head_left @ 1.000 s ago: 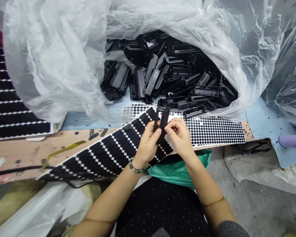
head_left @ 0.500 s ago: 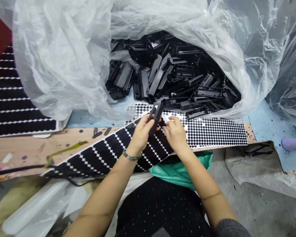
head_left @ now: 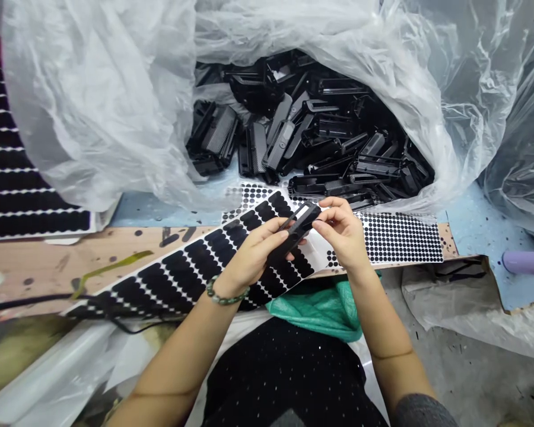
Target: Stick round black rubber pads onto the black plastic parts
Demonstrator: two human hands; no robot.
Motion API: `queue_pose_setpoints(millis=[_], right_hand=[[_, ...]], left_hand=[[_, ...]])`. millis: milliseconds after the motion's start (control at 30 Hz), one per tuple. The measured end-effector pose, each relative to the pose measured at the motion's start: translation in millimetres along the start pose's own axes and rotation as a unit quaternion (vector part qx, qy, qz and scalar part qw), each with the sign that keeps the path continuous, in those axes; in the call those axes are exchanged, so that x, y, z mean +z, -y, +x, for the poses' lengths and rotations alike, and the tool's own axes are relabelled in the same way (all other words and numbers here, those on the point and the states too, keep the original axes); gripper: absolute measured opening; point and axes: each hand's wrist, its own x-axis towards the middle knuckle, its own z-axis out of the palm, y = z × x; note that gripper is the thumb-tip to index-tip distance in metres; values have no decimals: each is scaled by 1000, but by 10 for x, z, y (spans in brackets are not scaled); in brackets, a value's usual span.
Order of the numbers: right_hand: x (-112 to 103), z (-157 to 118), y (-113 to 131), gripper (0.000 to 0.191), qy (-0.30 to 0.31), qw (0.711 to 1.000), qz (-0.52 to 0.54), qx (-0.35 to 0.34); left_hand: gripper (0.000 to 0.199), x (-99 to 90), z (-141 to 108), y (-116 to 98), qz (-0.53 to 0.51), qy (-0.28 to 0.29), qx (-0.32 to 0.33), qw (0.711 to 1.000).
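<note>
1. L hand [head_left: 251, 258] clamps blk plastic part [head_left: 297, 228] near view ctr, raised off the sheets, prob to keep its face clear for R hand.
2. R hand [head_left: 342, 234] just beside part at approx 2 o'clock, fingers curled close to its end. Contact w/ part or anything pinched: can't tell. Hands close, not clamped together.
3. Strip of blk adhesive dots [head_left: 182, 276] runs under L hand toward 8 o'clock, prob laid there for easy reach. 2nd dot sheet [head_left: 396, 238] at 3 o'clock.
4. Pile of blk parts [head_left: 311, 127] at 12 o'clock in clear poly bag [head_left: 93, 101], bag folds bulging around it.
5. Wood board [head_left: 57, 252] at 9 o'clock; green cloth [head_left: 320, 311] at 6 o'clock, below hands.
</note>
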Motion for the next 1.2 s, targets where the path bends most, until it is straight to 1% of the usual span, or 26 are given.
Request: queue_pose_setpoints(millis=[233,367,433,467,533,600,633,700,733,800,867,933,967,1033,1067,1100,1133,1167,1200], right_hand=[[17,-63,19,16,-18,998,-59,-30],[51,-111,23,12,-54,990,-102,-76],[59,-134,12,9,-76,986,-119,-93],[57,-142,1,13,-86,985,-121,-91],[38,-150,-28,34,-93,989,-93,-66],[11,-150,-59,50,-63,997,-26,-29],[1,-149,-71,52,-40,999,12,-13],[-7,-147,-87,47,-3,997,72,10],[-4,-146,-91,44,2,996,90,19],[8,-148,-102,37,-11,993,110,36],[5,-157,-129,32,-40,991,121,51],[-38,-187,-173,28,-74,987,128,62],[-77,-214,-198,27,-91,985,130,64],[-188,-296,-241,25,-116,983,127,64],[-251,-350,-257,24,-108,985,118,64],[-316,-407,-268,22,-80,990,99,64],[-376,-463,-276,20,-36,995,72,62],[-430,-514,-284,19,17,997,36,59],[-475,-553,-296,19,64,996,-2,55]], left_hand=[[31,46,-22,29,20,-11,19,1000],[28,94,-41,69,69,-27,45,996],[29,110,-57,77,75,-28,45,996],[30,115,-67,77,69,-25,40,996],[31,120,-88,72,49,-13,24,998],[34,123,-104,68,23,-3,7,1000],[36,126,-109,71,11,1,0,1000],[39,137,-112,93,-6,7,-8,1000],[40,145,-112,114,-8,9,-8,1000],[40,162,-109,174,8,12,0,1000],[38,174,-105,240,42,13,17,999],[35,168,-82,281,91,33,36,995],[33,158,-55,284,126,58,47,989],[32,129,50,252,209,106,84,969],[32,115,133,222,254,108,115,954],[31,106,237,188,299,92,153,937],[31,104,360,155,344,63,193,917],[30,110,495,127,390,24,230,891],[30,125,637,107,444,-1,258,858]])
